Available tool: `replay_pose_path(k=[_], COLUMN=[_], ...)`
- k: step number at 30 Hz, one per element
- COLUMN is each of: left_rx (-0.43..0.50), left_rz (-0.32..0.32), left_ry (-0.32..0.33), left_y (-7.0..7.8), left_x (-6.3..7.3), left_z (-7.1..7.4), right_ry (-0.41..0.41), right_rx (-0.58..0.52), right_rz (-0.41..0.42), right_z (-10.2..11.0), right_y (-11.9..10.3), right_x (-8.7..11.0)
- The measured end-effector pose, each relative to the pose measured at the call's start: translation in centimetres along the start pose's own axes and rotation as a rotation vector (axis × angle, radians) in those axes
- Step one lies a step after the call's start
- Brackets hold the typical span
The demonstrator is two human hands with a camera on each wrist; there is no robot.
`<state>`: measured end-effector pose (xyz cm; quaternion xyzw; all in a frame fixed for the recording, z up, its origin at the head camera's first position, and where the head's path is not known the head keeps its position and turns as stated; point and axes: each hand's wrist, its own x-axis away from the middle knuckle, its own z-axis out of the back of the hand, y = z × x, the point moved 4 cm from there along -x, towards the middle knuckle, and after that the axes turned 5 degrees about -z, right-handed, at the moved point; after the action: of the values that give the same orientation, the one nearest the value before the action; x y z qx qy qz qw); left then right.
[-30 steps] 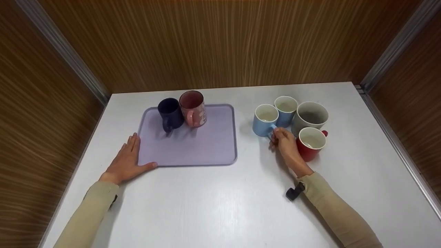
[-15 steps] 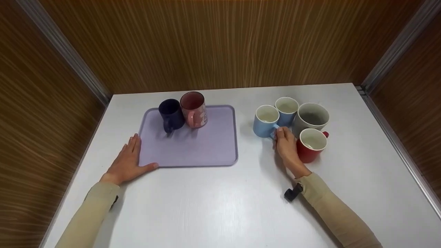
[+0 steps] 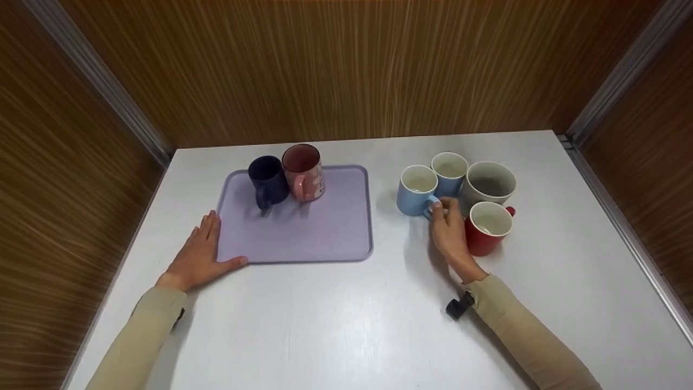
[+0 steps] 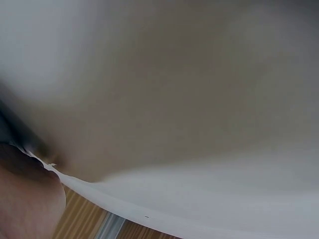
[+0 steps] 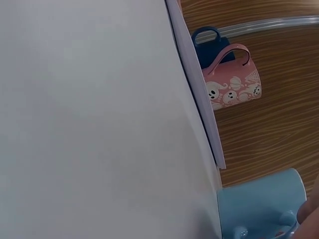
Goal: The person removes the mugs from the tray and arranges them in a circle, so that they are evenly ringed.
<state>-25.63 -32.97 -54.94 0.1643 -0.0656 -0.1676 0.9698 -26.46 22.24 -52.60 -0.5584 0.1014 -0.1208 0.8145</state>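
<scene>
In the head view, my left hand [image 3: 197, 257] lies flat with spread fingers against the left front corner of a lilac tray [image 3: 303, 238]. On that tray stand a dark blue mug [image 3: 273, 187] and a pink mug [image 3: 313, 183] with white pictures, both upright. To the right, my right hand [image 3: 451, 230] pinches the handle of a light blue mug [image 3: 412, 201], which stands upright on the table. The right wrist view shows this light blue mug [image 5: 259, 201] with fingertips [image 5: 311, 214] at its handle. Only a blurred sleeve, table and some skin appear in the left wrist view.
Behind and right of my right hand stand a second light blue mug [image 3: 448, 187], a large grey mug [image 3: 471, 197] and a red mug [image 3: 479, 241], close together. The white table [image 3: 325, 325] is bounded by wood-grain panels [image 3: 346, 70] at the back and sides.
My right hand has shifted slightly at the light blue mug's handle, its fingers drawing closer around it. The mugs, the tray and my left hand have stayed in place.
</scene>
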Motion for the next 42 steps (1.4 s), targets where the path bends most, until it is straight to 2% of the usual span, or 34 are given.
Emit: replay_pose_path(k=[10, 19, 24, 32, 37, 42], left_rx=[-0.013, -0.012, -0.005, -0.010, -0.010, -0.026], left_rz=[0.006, 0.009, 0.011, 0.008, 0.012, 0.017], left_ry=[-0.005, -0.002, -0.009, -0.012, -0.013, -0.003], left_y=[-0.2, -0.1, 0.0, 0.2, 0.2, 0.1], left_x=[0.1, 0.2, 0.3, -0.2, -0.6, -0.8], left_z=[0.0, -0.3, -0.6, -0.8, -0.7, -0.7], right_ry=[0.142, 0.035, -0.064, -0.226, -0.401, -0.528], right_rx=[0.003, -0.053, -0.064, -0.027, -0.005, -0.026], right_rz=[0.268, 0.373, 0.359, 0.355, 0.253, 0.148], right_z=[-0.2, -2.1, -4.5, -9.6, -13.2, -16.7], right_y=[-1.9, -5.2, -6.9, -9.5, -10.6, -10.9], right_x=[0.6, 1.2, 1.3, 1.0, 0.2, -0.5])
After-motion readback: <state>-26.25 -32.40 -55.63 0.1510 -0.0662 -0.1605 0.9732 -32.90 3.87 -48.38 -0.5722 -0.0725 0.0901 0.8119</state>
